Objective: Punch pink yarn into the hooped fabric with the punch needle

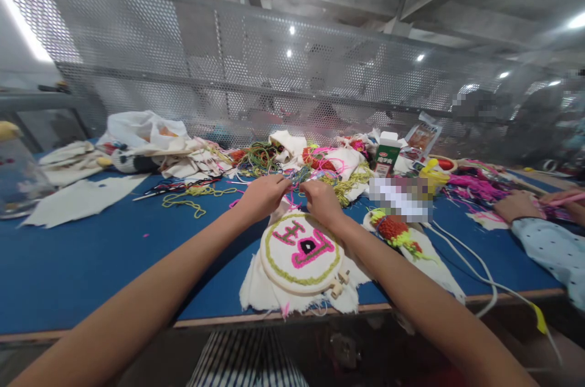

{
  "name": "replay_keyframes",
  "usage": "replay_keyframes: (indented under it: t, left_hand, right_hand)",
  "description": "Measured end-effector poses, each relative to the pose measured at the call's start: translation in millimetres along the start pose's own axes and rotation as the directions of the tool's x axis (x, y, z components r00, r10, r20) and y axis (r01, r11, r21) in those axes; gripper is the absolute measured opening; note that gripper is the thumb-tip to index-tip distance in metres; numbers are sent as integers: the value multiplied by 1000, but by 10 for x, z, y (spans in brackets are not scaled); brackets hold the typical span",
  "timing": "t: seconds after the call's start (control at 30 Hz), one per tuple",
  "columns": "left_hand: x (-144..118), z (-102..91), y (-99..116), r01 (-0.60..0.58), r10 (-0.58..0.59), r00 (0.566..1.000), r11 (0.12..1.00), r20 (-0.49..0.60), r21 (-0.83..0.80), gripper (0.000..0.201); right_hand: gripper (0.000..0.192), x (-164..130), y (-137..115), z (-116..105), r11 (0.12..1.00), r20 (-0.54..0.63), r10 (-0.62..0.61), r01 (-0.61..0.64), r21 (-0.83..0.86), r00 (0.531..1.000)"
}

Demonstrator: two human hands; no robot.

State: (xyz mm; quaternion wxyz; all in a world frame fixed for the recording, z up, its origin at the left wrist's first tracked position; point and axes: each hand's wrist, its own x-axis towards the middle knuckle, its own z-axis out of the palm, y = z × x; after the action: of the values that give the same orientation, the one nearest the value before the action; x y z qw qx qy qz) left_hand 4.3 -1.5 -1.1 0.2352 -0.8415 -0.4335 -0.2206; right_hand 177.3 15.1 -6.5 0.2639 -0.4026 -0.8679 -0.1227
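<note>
A round embroidery hoop [301, 284] lies near the table's front edge, with white cloth [256, 289] stretched in it and spreading out below. Its face carries pink and green tufted shapes, a dark spot and a yellow-green ring. Just beyond the hoop, my left hand [265, 197] has its fingers pinched together. My right hand [321, 201] is a short way to the right, its fingers curled closed too. Strands of pink and bluish yarn [297, 178] show in and behind the gap between my hands. What the fingertips hold is too small to make out.
A heap of coloured yarn [260, 158] and cloth runs along the back of the blue table [114, 265]. A green-and-white box [387, 155] stands at right. White cables [475, 259] cross the right side, near a co-worker's hands [518, 207]. A perforated metal screen [192, 70] rises behind.
</note>
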Motion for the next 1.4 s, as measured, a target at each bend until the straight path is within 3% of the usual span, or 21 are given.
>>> replay_keyframes:
  t: [0.3,0.63,1.0,1.4]
  left_hand:
    - [6,-37,37,-52,52,999,998,9,-33,20]
    - [14,-15,-97,13,-13,1000,1000,4,-14,16]
    - [-13,27,30,-41,44,998,996,33,-85,16]
    - [9,31,-133,8,-7,1000,997,10,-83,17]
  right_hand:
    - [23,-6,-149,14,999,-5,24,-23,43,1000]
    - [21,39,28,-53,985,2,82,-81,155,997]
    - [20,4,-30,6,976,23,56,-59,210,998]
    - [22,35,56,-27,968,53,111,-120,220,992]
